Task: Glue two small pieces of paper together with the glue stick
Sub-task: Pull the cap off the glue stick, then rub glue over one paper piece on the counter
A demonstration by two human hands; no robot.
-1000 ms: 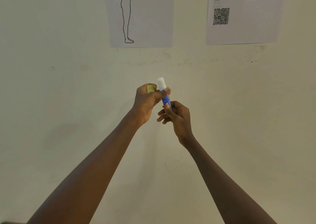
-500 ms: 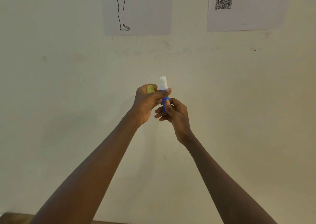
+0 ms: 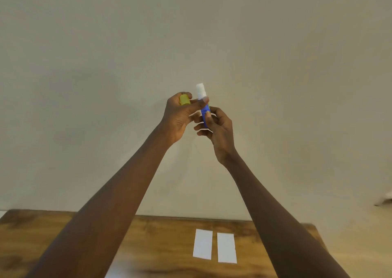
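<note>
I hold a blue glue stick (image 3: 205,112) upright in front of the wall, its white glue (image 3: 200,90) pushed out at the top. My right hand (image 3: 218,129) grips the lower blue barrel. My left hand (image 3: 180,116) holds the yellow cap (image 3: 184,99) in its fingers, and its thumb rests on the upper barrel. Two small white paper strips lie side by side on the wooden table below, the left strip (image 3: 203,243) and the right strip (image 3: 226,247), close together but apart.
The brown wooden table (image 3: 161,248) fills the bottom of the view against a plain cream wall (image 3: 297,86). A white sheet edge (image 3: 114,273) shows at the bottom, partly under my left arm. A pale object (image 3: 386,199) sits at the far right edge.
The view has tilted down: the wall posters have left the top and the table with the two strips has come in. Both hands keep the same hold on the glue stick and cap.
</note>
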